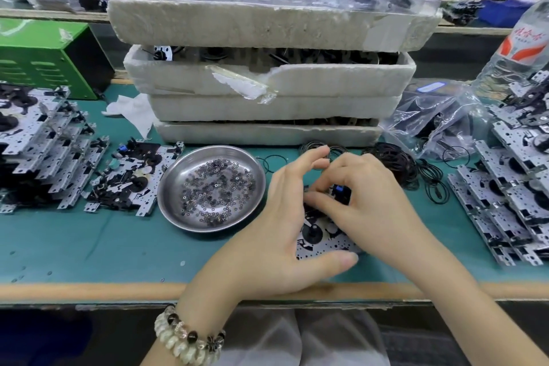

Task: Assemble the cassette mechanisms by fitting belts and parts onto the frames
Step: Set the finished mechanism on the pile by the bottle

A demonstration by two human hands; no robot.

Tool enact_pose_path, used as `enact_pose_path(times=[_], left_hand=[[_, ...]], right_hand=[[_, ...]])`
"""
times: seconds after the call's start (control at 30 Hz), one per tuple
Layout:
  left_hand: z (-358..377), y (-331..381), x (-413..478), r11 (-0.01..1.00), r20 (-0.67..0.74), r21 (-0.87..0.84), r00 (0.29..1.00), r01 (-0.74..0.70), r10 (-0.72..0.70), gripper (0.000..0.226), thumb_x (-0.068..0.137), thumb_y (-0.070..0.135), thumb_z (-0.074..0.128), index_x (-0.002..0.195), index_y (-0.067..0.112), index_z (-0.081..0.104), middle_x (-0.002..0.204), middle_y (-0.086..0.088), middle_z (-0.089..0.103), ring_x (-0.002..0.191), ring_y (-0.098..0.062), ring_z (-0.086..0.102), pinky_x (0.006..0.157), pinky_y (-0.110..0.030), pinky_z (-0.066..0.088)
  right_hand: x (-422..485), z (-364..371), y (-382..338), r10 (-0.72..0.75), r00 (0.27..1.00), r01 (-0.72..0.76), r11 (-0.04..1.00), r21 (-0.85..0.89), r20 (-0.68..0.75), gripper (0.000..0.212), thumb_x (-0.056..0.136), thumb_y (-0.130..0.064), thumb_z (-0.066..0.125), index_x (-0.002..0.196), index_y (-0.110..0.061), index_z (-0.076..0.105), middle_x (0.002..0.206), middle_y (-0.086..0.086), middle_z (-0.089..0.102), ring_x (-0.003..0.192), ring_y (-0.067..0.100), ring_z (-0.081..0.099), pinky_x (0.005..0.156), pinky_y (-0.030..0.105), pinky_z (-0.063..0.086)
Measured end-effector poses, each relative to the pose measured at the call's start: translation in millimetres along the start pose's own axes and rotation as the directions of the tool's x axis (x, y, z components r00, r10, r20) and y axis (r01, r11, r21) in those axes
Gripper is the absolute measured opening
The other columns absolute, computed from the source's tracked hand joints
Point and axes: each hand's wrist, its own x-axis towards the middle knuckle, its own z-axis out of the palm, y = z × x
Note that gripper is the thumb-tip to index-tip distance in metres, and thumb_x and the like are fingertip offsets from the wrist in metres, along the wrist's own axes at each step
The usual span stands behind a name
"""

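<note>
Left hand [267, 235] clamping frame [323, 242] by near edge, right hand [374, 196] pinching its far, blue-tipped end, frame lying lengthwise away from counter [89, 246] front lip, dish [172, 175] just left, belts [392, 160] behind.

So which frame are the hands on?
The frame in front, held between the left hand and right hand. The others lie untouched, left of the dish or stacked at right.

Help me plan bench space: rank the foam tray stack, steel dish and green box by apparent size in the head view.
1. foam tray stack, clearly largest.
2. steel dish and green box look alike; the box is cropped and farther, so unranked.
</note>
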Motion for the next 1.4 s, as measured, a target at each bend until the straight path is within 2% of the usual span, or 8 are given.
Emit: enact_pose_path(times=[0.27,0.47,0.7,0.93,1.1,1.2,1.27,1.4], left_hand=[[1,-4,2,1.000,-0.012,0.010,1.000,0.018,-0.018,0.099,0.078,0.051,0.066,0.154,0.034,0.005,0.155,0.009,0.026,0.150,-0.015,0.020,0.118,-0.022,0.025],[0,-9,4,1.000,-0.022,-0.013,0.999,0.026,-0.026,0.100,0.077,0.051,0.067,0.156,0.031,0.008,0.154,0.002,0.030,0.147,-0.021,0.030,0.117,-0.044,0.035],[0,-4,2,0.998,-0.001,-0.024,0.998,0.066,-0.066,0.101,0.078,0.051,0.065,0.155,0.031,0.003,0.156,0.008,0.022,0.151,-0.012,0.016,0.120,-0.030,0.028],[-3,1,2,0.989,0.011,-0.108,0.995,0.102,-0.101,0.096,0.077,0.052,0.064,0.149,0.043,0.001,0.157,0.012,0.020,0.150,0.000,0.012,0.117,-0.014,0.021],[-4,1,2,0.988,0.014,-0.113,0.995,0.102,-0.101,0.096,0.078,0.052,0.064,0.149,0.044,0.001,0.158,0.012,0.020,0.150,0.002,0.013,0.115,-0.014,0.022],[-4,1,2,0.988,0.011,-0.107,0.994,0.111,-0.110,0.096,0.078,0.052,0.064,0.150,0.043,0.001,0.157,0.013,0.021,0.148,0.004,0.017,0.113,-0.011,0.023],[-4,2,2,0.989,0.012,-0.105,0.994,0.108,-0.108,0.096,0.079,0.051,0.064,0.150,0.041,0.001,0.157,0.013,0.021,0.144,0.007,0.023,0.112,-0.011,0.025],[-4,3,2,0.992,0.007,-0.078,0.995,0.101,-0.101,0.101,0.073,0.047,0.068,0.150,0.042,0.003,0.155,0.018,0.022,0.139,-0.004,0.038,0.113,-0.020,0.032]], right_hand=[[2,-2,-6,0.048,0.999,-0.049,0.998,0.033,0.022,0.010,0.083,-0.039,0.071,0.081,-0.032,0.077,0.091,-0.004,0.062,0.097,0.024,0.053,0.091,0.037,0.039],[7,-5,-10,0.057,0.997,-0.057,0.998,0.001,0.055,0.010,0.081,-0.041,0.073,0.078,-0.033,0.077,0.087,-0.003,0.061,0.096,0.022,0.048,0.089,0.035,0.040],[22,-8,-9,0.064,0.980,-0.064,0.998,-0.010,0.189,0.010,0.078,-0.038,0.076,0.071,-0.031,0.075,0.083,-0.004,0.068,0.107,0.020,0.052,0.092,0.035,0.041],[35,-20,-10,0.121,0.936,-0.148,0.987,0.057,0.330,0.019,0.070,-0.039,0.083,0.057,-0.037,0.070,0.076,-0.006,0.066,0.066,-0.006,0.050,0.052,0.012,0.032],[39,-25,-12,0.130,0.909,-0.180,0.979,0.092,0.395,0.013,0.067,-0.038,0.086,0.061,-0.034,0.075,0.071,-0.008,0.069,0.075,0.004,0.059,0.067,0.022,0.045],[33,-24,-12,0.114,0.940,-0.127,0.992,0.019,0.322,0.011,0.069,-0.044,0.082,0.066,-0.036,0.076,0.078,-0.005,0.067,0.087,0.011,0.049,0.065,0.024,0.038],[23,-18,-14,0.070,0.977,-0.046,0.991,-0.123,0.201,0.013,0.075,-0.046,0.077,0.073,-0.033,0.077,0.086,-0.005,0.062,0.092,0.017,0.040,0.075,0.030,0.037],[-1,-4,-22,-0.162,0.987,0.147,0.926,-0.347,-0.015,0.014,0.083,-0.031,0.072,0.077,-0.020,0.077,0.087,-0.002,0.056,0.090,0.024,0.039,0.080,0.039,0.036]])
